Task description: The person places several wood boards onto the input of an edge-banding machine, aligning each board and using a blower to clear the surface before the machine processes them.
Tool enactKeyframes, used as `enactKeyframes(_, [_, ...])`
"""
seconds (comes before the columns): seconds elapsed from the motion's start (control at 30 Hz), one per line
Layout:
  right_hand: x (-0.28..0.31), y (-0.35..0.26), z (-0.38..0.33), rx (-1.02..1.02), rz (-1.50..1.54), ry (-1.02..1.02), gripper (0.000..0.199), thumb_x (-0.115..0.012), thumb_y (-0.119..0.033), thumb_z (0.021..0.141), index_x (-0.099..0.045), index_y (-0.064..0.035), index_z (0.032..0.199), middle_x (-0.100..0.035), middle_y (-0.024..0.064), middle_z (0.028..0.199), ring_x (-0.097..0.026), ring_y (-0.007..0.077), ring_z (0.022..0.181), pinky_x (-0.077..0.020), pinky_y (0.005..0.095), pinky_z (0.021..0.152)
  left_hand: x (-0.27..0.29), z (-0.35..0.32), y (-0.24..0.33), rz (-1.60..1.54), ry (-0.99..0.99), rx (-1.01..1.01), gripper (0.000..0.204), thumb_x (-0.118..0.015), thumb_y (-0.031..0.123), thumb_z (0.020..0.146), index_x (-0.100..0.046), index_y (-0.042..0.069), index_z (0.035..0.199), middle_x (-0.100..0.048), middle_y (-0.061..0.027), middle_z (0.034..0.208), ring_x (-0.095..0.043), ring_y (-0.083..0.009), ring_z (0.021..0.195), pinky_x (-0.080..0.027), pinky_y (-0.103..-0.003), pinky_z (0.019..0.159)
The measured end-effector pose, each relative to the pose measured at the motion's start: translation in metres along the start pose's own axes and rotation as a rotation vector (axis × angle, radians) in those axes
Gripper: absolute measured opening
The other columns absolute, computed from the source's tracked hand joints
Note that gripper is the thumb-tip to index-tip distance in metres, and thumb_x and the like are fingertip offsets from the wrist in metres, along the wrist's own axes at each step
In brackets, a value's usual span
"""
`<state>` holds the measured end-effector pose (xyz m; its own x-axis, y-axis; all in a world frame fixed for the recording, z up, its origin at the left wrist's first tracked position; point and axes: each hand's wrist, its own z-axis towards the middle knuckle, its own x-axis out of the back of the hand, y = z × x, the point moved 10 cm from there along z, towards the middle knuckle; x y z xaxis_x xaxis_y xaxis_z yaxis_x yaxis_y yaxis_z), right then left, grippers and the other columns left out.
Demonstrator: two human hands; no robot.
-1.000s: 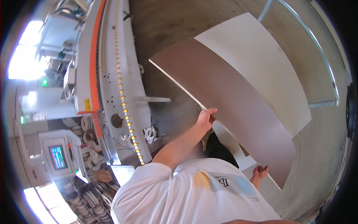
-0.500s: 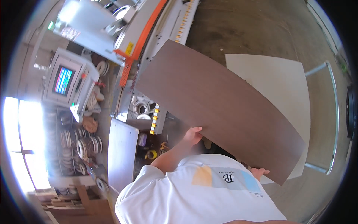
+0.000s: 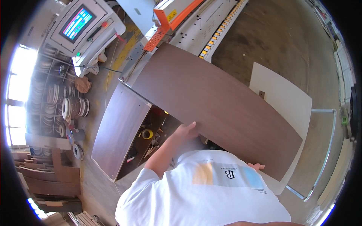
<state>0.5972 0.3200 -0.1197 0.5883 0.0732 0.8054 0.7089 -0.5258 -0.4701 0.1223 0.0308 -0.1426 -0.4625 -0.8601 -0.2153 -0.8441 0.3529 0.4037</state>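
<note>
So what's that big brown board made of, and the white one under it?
The brown board looks like laminated wood panel: flat, matte, faint grain, held rigid by the left hand and right hand. The white board seems similar, smooth white-coated, though its core isn't visible.

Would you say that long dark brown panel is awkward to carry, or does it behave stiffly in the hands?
The dark brown panel looks stiff: it spans between the left hand and right hand with no obvious sag. It is probably heavy, being long and wide. Its smooth face may be slippery, and its far end could swing toward the orange-trimmed machine.
</note>
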Motion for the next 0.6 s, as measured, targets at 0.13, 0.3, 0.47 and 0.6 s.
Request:
enactKeyframes(0.13, [-0.005,-0.018,-0.023,0.018,-0.096,0.013,0.073,-0.051,-0.045,0.109,-0.026,-0.0064,0.166,-0.057,0.0145,0.15,-0.054,0.0286,0.137,-0.0353,0.0357,0.121,0.088,-0.047,0.11,1.035,0.681,-0.495,0.039,-0.065,0.044,0.101,-0.072,0.007,0.108,-0.078,-0.0152,0.092,-0.075,-0.0381,0.089,-0.06,-0.051,0.082])
enactKeyframes(0.3, [-0.007,-0.053,-0.052,0.188,-0.162,0.053,0.083,-0.059,-0.029,0.103,-0.015,-0.0075,0.17,-0.053,0.0167,0.153,-0.054,0.0293,0.135,-0.0354,0.0366,0.121,0.106,-0.051,0.204,1.196,1.056,-1.003,0.05,-0.062,0.042,0.103,-0.059,0.016,0.146,-0.053,-0.0132,0.156,-0.04,-0.0393,0.151,-0.033,-0.062,0.121])
enactKeyframes(0.47, [-0.032,-0.068,-0.057,0.048,-0.1,-0.242,0.112,-0.066,0.005,0.083,-0.003,-0.0112,0.174,-0.04,0.0223,0.163,-0.055,0.0336,0.132,-0.0371,0.0415,0.12,0.126,-0.001,0.226,1.237,1.117,-0.67,0.066,-0.05,0.052,0.108,-0.041,0.019,0.165,-0.025,-0.0087,0.179,-0.01,-0.0416,0.166,-0.01,-0.079,0.124])
enactKeyframes(0.6, [-0.046,-0.093,-0.061,0.195,-0.02,-0.358,0.114,-0.065,0.001,0.082,0.001,-0.0095,0.175,-0.028,0.0261,0.172,-0.044,0.0366,0.149,-0.029,0.0404,0.127,0.13,0.0,0.237,1.19,1.123,-0.718,0.063,-0.049,0.049,0.109,-0.043,0.022,0.165,-0.027,-0.0079,0.179,-0.011,-0.0397,0.167,-0.012,-0.074,0.127])
